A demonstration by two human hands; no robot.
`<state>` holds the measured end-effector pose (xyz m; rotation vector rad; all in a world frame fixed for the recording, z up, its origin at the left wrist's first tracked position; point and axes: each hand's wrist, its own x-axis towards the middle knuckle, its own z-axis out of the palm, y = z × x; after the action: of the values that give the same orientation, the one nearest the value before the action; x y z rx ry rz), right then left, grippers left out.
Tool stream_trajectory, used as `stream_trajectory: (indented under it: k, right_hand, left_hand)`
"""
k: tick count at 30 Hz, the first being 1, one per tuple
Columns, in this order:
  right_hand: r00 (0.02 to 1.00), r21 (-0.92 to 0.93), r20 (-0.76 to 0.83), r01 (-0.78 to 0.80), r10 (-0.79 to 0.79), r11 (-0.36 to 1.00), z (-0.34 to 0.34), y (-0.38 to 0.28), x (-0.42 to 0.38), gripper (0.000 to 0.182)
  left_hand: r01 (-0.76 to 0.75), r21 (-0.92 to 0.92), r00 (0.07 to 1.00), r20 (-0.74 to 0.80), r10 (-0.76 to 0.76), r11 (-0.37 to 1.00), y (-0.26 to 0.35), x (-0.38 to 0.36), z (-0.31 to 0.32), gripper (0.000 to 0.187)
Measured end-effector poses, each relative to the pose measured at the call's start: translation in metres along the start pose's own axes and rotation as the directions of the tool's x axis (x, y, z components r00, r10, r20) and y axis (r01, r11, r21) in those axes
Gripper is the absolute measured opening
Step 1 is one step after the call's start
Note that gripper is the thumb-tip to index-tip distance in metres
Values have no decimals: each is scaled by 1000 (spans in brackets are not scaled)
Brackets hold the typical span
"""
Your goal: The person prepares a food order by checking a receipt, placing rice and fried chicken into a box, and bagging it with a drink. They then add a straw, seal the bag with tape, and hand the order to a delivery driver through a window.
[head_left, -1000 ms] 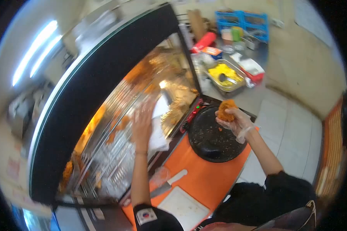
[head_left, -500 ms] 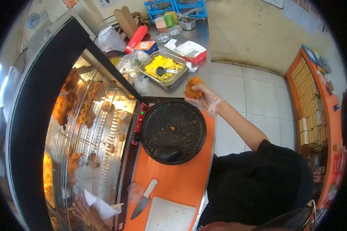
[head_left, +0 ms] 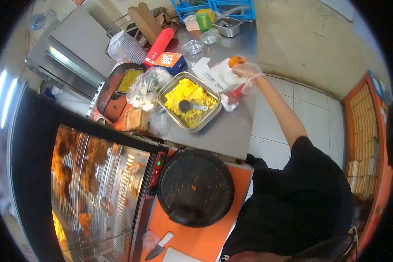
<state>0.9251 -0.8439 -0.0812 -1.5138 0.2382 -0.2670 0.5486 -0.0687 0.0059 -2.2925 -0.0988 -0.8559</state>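
My right hand (head_left: 249, 72), in a clear plastic glove, is closed on a piece of fried chicken (head_left: 236, 61) with an orange-brown crust. The piece is right at the open white-and-red takeaway box (head_left: 217, 77), overlapping its far side. Beside the box lies a steel tray (head_left: 188, 126) of yellow rice (head_left: 183, 91) with a black scoop (head_left: 185, 106) in it. A crumpled bit of white wrap (head_left: 228, 103) rests near the tray's corner. My left hand is out of view.
A round black pan (head_left: 196, 205) with crumbs sits on the orange board (head_left: 214, 242), near a knife (head_left: 159, 246). The glass warmer (head_left: 113, 187) of fried pieces stands left. Stacked bowls (head_left: 126, 46), a blue box (head_left: 169, 62) and plastic bags (head_left: 150, 85) crowd the steel counter (head_left: 231, 135).
My right hand has carried the fried chicken from beside the black pan to the takeaway box. The view has shifted towards the counter; the lower-left hand with white paper has left view.
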Motion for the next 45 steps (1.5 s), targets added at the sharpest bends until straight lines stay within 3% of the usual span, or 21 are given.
stream_trajectory:
  k: [1,2,4,7,9,10,12,14,15,17,20,23,26,28,29,31,32,34,37,40,45]
  right_hand:
    - [1000,3,15,-21,21,1000,-7,6,32,33]
    - [991,-428,107,-28,81,903,-7,8,65,44]
    - [978,-897,157,82,140,435,-13,73,155,71]
    - [973,-870,222,170,61,462,8,61,149,65]
    - [836,-561,534,237,127,793,-7,111,175,57]
    - [824,-538,562,433,-75,723,-3,124,175,53]
    - [839,-543,542,304,51,782,7,82,151,52]
    - [769,-603,638,479,25,638,11,116,164,50]
    - [776,-641,613,598,-148,482,9,124,165,46]
    - [706,-641,614,707,-353,298,2,114,168,43]
    - [660,-666,711,743,-241,68,7,64,154,51]
    - [663,-598,743,719,-93,354,-2,36,144,39]
    - [539,-530,821,842,-190,99,1,26,148,33]
    - [146,-149,874,988,-464,30,1,53,149,35]
    - [119,-121,881,992,-458,25,5,81,153,35]
    - [-29,297,866,832,-499,468,8,129,173,38]
    - [-39,305,865,833,-500,462,1,123,177,38]
    - [-132,202,863,975,-487,93,-10,101,166,53]
    - [-203,313,742,948,-639,63,-25,95,166,51]
    - [-142,224,915,957,-378,183,-35,125,183,60]
    - [95,-68,912,994,-399,83,-58,111,200,58]
  left_hand:
    - [2,-9,1000,13,-2,1000,23,11,-8,48]
    - [-2,-15,999,44,3,1000,43,21,-15,48]
    - [-9,-49,995,96,13,999,81,41,-32,47]
    - [26,-145,983,184,2,989,124,62,-64,46]
    - [104,-281,965,262,-28,954,156,79,-99,46]
    - [162,-348,954,295,-57,923,180,92,-122,45]
    - [298,-476,928,347,-135,828,226,120,-163,46]
    - [695,-508,718,522,-460,509,284,181,-197,51]
    - [697,-684,385,610,-692,-215,304,188,-186,35]
    - [425,-544,188,835,-518,-723,341,248,-244,28]
    - [276,-610,263,791,-552,-743,389,268,-298,29]
    - [242,-603,217,797,-564,-760,425,259,-355,32]
    - [283,-625,136,777,-614,-728,461,246,-396,40]
    - [292,-638,117,763,-635,-713,483,244,-419,45]
    - [287,-640,89,759,-645,-713,493,247,-430,45]
    - [232,-645,126,762,-635,-728,515,259,-447,45]
    - [235,-637,149,770,-621,-734,525,269,-454,46]
    - [219,-640,199,768,-609,-736,540,294,-469,46]
    - [169,-621,287,774,-565,-765,555,322,-463,48]
    - [144,-595,342,780,-524,-791,576,362,-455,47]
    - [96,-554,394,784,-479,-827,592,424,-417,48]
